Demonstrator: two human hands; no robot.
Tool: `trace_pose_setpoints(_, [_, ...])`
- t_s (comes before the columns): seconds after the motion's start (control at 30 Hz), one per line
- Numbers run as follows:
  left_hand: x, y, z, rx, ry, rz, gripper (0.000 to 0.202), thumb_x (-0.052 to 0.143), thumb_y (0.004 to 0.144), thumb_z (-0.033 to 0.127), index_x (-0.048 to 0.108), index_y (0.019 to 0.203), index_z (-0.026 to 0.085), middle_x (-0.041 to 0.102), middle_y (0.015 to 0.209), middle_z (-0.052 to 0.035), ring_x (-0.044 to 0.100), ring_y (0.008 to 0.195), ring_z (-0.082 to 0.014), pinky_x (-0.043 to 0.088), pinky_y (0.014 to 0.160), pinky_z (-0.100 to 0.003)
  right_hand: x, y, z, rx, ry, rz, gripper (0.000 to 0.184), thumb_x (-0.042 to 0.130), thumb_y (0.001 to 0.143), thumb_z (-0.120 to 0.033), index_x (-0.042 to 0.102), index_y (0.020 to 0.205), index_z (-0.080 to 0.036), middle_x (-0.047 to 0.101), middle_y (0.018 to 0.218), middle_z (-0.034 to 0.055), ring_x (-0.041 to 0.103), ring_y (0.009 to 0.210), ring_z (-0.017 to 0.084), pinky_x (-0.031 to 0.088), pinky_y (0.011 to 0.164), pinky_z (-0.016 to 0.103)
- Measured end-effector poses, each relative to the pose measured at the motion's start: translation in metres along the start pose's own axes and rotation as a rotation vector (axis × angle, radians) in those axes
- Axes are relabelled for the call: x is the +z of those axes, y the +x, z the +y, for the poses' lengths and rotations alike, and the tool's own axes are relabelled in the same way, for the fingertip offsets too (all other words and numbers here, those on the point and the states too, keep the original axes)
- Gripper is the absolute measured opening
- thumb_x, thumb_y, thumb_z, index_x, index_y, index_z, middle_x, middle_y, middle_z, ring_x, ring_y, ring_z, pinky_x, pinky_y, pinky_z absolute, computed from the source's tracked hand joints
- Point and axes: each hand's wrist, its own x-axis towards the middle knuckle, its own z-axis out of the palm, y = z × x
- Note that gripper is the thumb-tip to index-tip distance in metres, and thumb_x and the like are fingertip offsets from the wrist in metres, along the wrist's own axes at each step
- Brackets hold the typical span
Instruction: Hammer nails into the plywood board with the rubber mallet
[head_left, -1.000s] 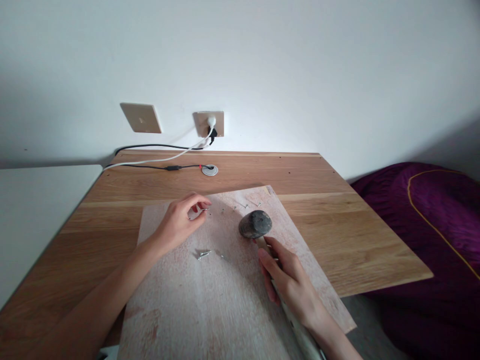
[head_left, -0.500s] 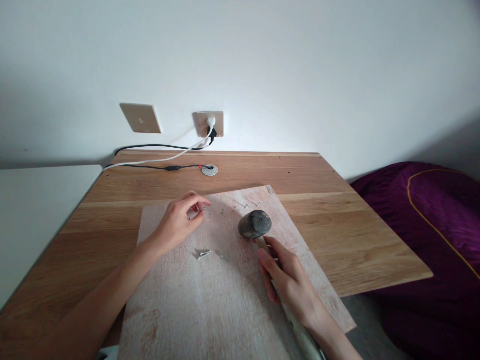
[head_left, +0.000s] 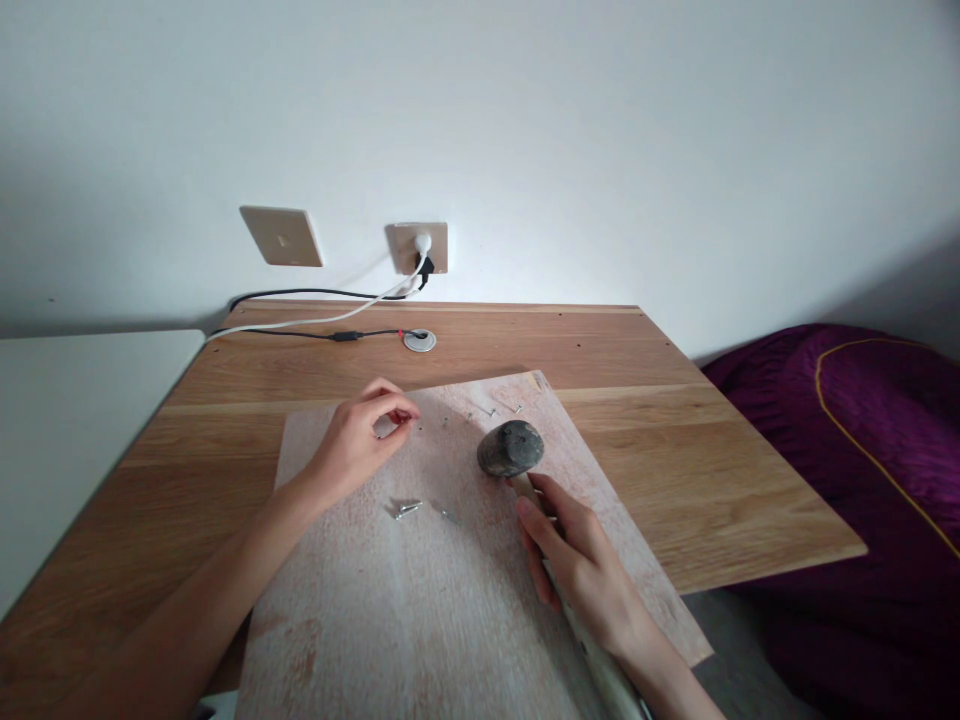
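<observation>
My right hand (head_left: 581,565) is wrapped round the handle of a rubber mallet (head_left: 511,448), whose dark head hovers over the pale, worn wooden board (head_left: 360,610). At the board's far left part, my left hand (head_left: 364,435) has thumb and fingertips pinched together on a small silver screw, now almost wholly hidden by the fingers. To the right of that hand, a row of several screws (head_left: 493,412) stands up from the board near its far edge. Loose screws (head_left: 407,510) lie on the board between my hands.
Under the board is a wooden desk (head_left: 750,500) against a white wall. Cables (head_left: 315,323) run along its back to a wall socket (head_left: 439,240) and a round cable grommet (head_left: 419,341). A white surface (head_left: 82,420) stands at left, purple fabric (head_left: 772,390) at right.
The fingertips of my left hand have closed up, and the screw seen between them earlier is now mostly hidden. My right hand and the mallet have hardly moved.
</observation>
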Motion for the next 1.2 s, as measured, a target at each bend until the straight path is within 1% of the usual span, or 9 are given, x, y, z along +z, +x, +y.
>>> trace_pose_setpoints(0.13, [0.0007,-0.0016,-0.0048,-0.029,-0.017,0.017,0.014,0.069,0.093,0.015,0.079,0.102,0.020,0.068,0.116,-0.0061,0.071,0.083,-0.0130,0.066,0.082,-0.031,0.0004,-0.0007,-0.0019,-0.004,0.003,0.004,0.051,0.051,0.106,-0.065,0.063,0.122,-0.018,0.054,0.048,-0.0083,0.047,0.037,0.013,0.035,0.043,0.026])
trace_pose_setpoints(0.2, [0.0009,-0.0024,-0.0070,-0.045,-0.009,0.015,0.013,0.071,0.094,0.017,0.080,0.102,0.020,0.067,0.123,-0.0074,0.072,0.085,-0.0139,0.068,0.085,-0.034,0.0003,-0.0006,-0.0027,-0.001,0.000,0.000,0.051,0.051,0.106,-0.065,0.063,0.122,-0.018,0.054,0.047,-0.0080,0.047,0.038,0.014,0.035,0.043,0.026])
trace_pose_setpoints(0.27, [0.0011,-0.0028,-0.0078,-0.053,-0.003,0.004,0.011,0.071,0.095,0.019,0.080,0.100,0.020,0.067,0.124,-0.0078,0.073,0.090,-0.0155,0.069,0.089,-0.036,0.0000,-0.0004,-0.0031,0.002,-0.002,0.004,0.052,0.052,0.105,-0.066,0.064,0.122,-0.018,0.054,0.046,-0.0079,0.048,0.038,0.014,0.036,0.043,0.027])
trace_pose_setpoints(0.37, [0.0017,-0.0027,-0.0065,-0.065,-0.035,0.000,0.008,0.070,0.095,0.020,0.078,0.094,0.020,0.067,0.121,-0.0078,0.074,0.095,-0.0171,0.070,0.088,-0.035,-0.0004,-0.0004,-0.0028,0.003,-0.002,0.013,0.054,0.053,0.105,-0.067,0.063,0.125,-0.018,0.054,0.046,-0.0079,0.048,0.038,0.015,0.036,0.044,0.027])
trace_pose_setpoints(0.47, [0.0026,-0.0023,-0.0039,-0.070,-0.091,0.004,0.006,0.071,0.094,0.021,0.076,0.090,0.020,0.066,0.114,-0.0064,0.074,0.094,-0.0166,0.070,0.085,-0.032,-0.0005,-0.0009,-0.0017,0.003,-0.001,0.007,0.053,0.053,0.105,-0.065,0.062,0.126,-0.017,0.054,0.045,-0.0084,0.047,0.037,0.014,0.036,0.044,0.027])
trace_pose_setpoints(0.63, [0.0036,-0.0018,-0.0010,-0.060,-0.125,-0.009,0.005,0.070,0.093,0.018,0.075,0.093,0.020,0.068,0.102,-0.0046,0.073,0.090,-0.0161,0.070,0.085,-0.031,-0.0001,-0.0014,-0.0004,-0.011,-0.011,0.002,0.049,0.050,0.107,-0.062,0.061,0.123,-0.017,0.053,0.046,-0.0087,0.046,0.037,0.014,0.036,0.043,0.026])
trace_pose_setpoints(0.83, [0.0049,-0.0021,-0.0019,-0.029,-0.094,-0.014,0.006,0.068,0.094,0.017,0.074,0.094,0.020,0.070,0.100,-0.0042,0.073,0.086,-0.0152,0.070,0.083,-0.031,0.0000,-0.0007,-0.0015,-0.009,-0.012,0.010,0.050,0.051,0.106,-0.064,0.061,0.121,-0.018,0.054,0.046,-0.0079,0.048,0.037,0.014,0.036,0.042,0.027])
trace_pose_setpoints(0.97, [0.0055,-0.0024,-0.0023,-0.032,-0.116,-0.018,0.006,0.068,0.094,0.016,0.073,0.094,0.020,0.069,0.099,-0.0036,0.073,0.085,-0.0145,0.069,0.083,-0.030,-0.0002,-0.0003,-0.0021,-0.002,-0.008,0.009,0.054,0.052,0.105,-0.066,0.063,0.125,-0.017,0.054,0.046,-0.0076,0.048,0.037,0.015,0.035,0.042,0.027])
trace_pose_setpoints(1.2, [0.0056,-0.0032,-0.0031,-0.031,-0.104,-0.013,0.006,0.068,0.094,0.015,0.072,0.095,0.020,0.071,0.096,-0.0026,0.074,0.085,-0.0156,0.067,0.083,-0.030,-0.0005,-0.0005,-0.0028,0.005,-0.013,0.009,0.060,0.051,0.105,-0.064,0.062,0.134,-0.013,0.053,0.046,-0.0082,0.048,0.038,0.015,0.037,0.043,0.027])
